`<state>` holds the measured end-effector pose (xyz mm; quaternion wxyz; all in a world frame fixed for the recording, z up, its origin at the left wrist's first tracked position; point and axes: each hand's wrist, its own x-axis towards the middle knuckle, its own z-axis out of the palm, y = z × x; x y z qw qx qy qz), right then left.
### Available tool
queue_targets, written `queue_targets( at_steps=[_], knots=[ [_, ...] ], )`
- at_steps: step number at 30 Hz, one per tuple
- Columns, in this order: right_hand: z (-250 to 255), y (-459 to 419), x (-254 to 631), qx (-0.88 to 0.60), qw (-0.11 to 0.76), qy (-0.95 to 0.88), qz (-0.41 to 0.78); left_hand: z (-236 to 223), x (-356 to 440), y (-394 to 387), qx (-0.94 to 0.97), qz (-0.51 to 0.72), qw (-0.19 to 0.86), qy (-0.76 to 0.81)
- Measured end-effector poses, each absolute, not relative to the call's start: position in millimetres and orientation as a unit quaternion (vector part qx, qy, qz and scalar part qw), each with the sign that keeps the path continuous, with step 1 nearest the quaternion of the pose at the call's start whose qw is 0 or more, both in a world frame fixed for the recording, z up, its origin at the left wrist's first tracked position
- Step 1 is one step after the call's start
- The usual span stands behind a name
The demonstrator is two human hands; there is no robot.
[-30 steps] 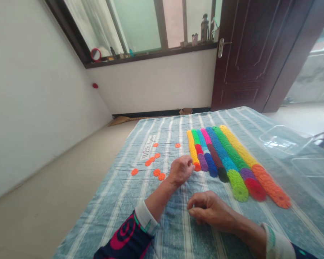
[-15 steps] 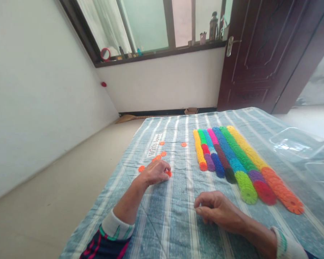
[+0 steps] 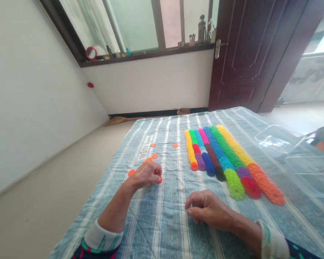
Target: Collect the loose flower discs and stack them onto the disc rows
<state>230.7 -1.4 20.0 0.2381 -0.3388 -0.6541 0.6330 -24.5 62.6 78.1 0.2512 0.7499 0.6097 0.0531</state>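
Observation:
My left hand is closed over the striped cloth. Its thumb and fingertips are on a small orange notched disc, partly covered by the fingers. Several loose orange discs lie close by, among them one disc left of the wrist, one disc beyond the knuckles and another disc farther out. My right hand hovers or rests low over the cloth, fingers curled towards the thumb; no object shows in it. Beyond it lie rows of overlapping coloured discs, sorted by colour, with an orange run rightmost.
The striped cloth covers the surface under both hands, with "With love" print at left. A clear plastic box and another clear container are at right. Behind stand a dark red door and a window sill.
The view has turned to the right, so everything sits farther left. Against the cloth, both hands and the orange disc at the left fingertips have barely moved.

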Motion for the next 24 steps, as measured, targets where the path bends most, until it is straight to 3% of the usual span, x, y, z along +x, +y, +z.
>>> queue_targets(
  at_steps=[10,24],
  knots=[
    [16.0,1.6,230.6,-0.318,0.251,-0.651,0.642,68.2,39.4,67.1,0.718,0.251,0.359,0.54],
    [19.1,2.8,231.3,-0.31,0.255,-0.652,0.644,36.7,94.6,90.8,0.734,0.309,0.246,0.553]
  ],
)
